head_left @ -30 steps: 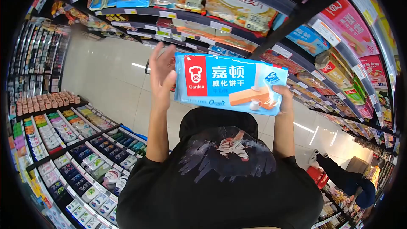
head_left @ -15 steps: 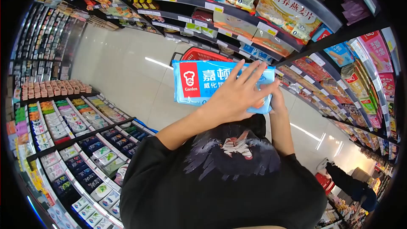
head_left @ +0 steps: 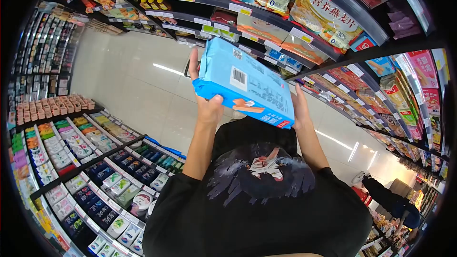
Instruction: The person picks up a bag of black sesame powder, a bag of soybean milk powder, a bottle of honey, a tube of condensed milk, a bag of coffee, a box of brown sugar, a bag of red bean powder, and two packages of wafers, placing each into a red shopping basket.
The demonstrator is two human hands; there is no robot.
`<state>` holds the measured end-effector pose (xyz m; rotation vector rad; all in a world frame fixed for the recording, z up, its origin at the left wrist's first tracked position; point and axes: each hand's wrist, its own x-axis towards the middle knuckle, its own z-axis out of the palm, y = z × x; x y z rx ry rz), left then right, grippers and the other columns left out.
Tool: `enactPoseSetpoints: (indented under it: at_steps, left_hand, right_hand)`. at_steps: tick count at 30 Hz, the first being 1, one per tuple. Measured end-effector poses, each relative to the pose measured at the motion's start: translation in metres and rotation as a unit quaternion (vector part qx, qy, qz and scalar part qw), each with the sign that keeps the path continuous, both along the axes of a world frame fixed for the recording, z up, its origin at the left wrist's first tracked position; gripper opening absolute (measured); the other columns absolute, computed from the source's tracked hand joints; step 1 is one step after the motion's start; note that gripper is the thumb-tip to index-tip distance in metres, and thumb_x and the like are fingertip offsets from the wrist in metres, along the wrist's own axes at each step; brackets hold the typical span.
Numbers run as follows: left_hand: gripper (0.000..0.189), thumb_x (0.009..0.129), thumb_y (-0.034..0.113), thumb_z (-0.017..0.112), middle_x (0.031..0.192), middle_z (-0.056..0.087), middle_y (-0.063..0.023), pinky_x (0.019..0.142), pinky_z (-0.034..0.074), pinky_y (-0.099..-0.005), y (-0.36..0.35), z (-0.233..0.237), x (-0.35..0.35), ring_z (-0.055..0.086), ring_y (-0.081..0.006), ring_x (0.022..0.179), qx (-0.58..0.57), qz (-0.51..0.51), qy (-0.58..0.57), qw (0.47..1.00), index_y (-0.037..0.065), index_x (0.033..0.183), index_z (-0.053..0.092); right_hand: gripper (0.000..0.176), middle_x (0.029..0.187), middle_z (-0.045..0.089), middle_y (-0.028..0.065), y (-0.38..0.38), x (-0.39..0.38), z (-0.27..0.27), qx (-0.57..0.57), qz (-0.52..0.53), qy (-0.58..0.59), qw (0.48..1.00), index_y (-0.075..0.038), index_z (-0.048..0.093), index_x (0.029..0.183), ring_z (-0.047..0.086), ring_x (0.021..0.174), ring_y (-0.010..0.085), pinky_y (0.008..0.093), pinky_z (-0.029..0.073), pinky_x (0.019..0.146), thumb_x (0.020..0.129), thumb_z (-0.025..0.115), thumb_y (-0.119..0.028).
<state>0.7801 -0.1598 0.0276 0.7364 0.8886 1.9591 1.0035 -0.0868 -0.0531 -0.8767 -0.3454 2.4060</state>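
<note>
A blue pack of wafer biscuits (head_left: 252,83) is held up in front of my chest, tilted down to the right. Its back, with a barcode and small print, faces up, and a side with a wafer picture faces me. My left hand (head_left: 208,107) grips the left end, thumb on the near side and a finger showing beyond the far edge. At the right end, my right hand (head_left: 301,109) presses against the pack; some of its fingers are hidden behind it.
Shelves ahead hold oatmeal bags (head_left: 323,16) and other packets above a price-tagged shelf edge (head_left: 257,14). Boxed goods fill a rack (head_left: 109,181) at lower left. A pale tiled floor (head_left: 128,81) lies between. Another person (head_left: 395,207) is at lower right.
The pack has been turned over from its printed front to its barcode side. My left hand moved from across the front to the left end; my right hand is now at the right end.
</note>
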Motion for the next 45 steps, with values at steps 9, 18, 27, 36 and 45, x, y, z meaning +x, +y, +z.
enactPoseSetpoints:
  at_steps: [9, 18, 27, 36, 45]
  left_hand:
    - [0.084, 0.071, 0.036, 0.068, 0.134, 0.034, -0.0128, 0.098, 0.034, -0.0375, -0.003, -0.077, -0.039, 0.038, -0.0228, 0.121, -0.096, -0.02, -0.13, 0.987, 0.003, 0.135, 0.025]
    - [0.049, 0.077, 0.015, 0.063, 0.099, 0.058, -0.0143, 0.071, 0.049, -0.0306, -0.038, -0.186, -0.053, 0.059, -0.0196, 0.086, -0.511, 0.024, -0.087, 0.855, -0.003, 0.119, 0.046]
    - [0.046, 0.072, 0.018, 0.066, 0.084, 0.058, -0.013, 0.052, 0.05, -0.0302, -0.062, -0.337, -0.136, 0.058, -0.0168, 0.064, -0.651, -0.008, 0.083, 0.754, -0.001, 0.111, 0.051]
    - [0.039, 0.075, 0.024, 0.062, 0.083, 0.063, -0.0147, 0.057, 0.051, -0.0313, -0.056, -0.48, -0.182, 0.062, -0.0208, 0.07, -0.679, -0.092, 0.261, 0.68, -0.003, 0.103, 0.058]
    - [0.047, 0.078, 0.029, 0.058, 0.099, 0.06, -0.0228, 0.082, 0.044, -0.0377, -0.014, -0.523, -0.177, 0.057, -0.0348, 0.096, -0.637, -0.143, 0.329, 0.682, 0.0, 0.114, 0.051]
  right_hand:
    - [0.048, 0.113, 0.054, 0.0194, 0.035, -0.02, -0.036, -0.011, 0.002, -0.05, 0.999, 0.006, 0.045, 0.117, 0.057, 0.099, 0.0255, 0.0346, 0.047, 0.085, 0.079, 0.057, -0.021]
    - [0.044, 0.108, 0.056, 0.0163, 0.034, -0.042, -0.1, -0.036, 0.108, -0.193, 0.975, 0.004, 0.043, 0.117, 0.059, 0.094, 0.0229, 0.033, 0.05, 0.081, 0.081, 0.056, -0.018]
    - [0.047, 0.106, 0.056, 0.0137, -0.022, -0.101, -0.233, -0.124, 0.057, -0.258, 0.957, 0.0, 0.039, 0.119, 0.061, 0.088, 0.0245, 0.0399, 0.053, 0.073, 0.078, 0.06, -0.011]
    - [0.042, 0.091, 0.059, 0.0115, -0.068, -0.157, -0.374, -0.211, 0.017, -0.458, 0.864, 0.0, 0.051, 0.106, 0.061, 0.075, 0.0227, 0.04, 0.053, 0.066, 0.075, 0.066, -0.025]
    - [0.051, 0.099, 0.057, 0.0125, -0.056, -0.16, -0.477, -0.23, 0.005, -0.475, 0.849, -0.004, 0.046, 0.115, 0.061, 0.078, 0.0245, 0.0381, 0.053, 0.062, 0.076, 0.063, -0.032]
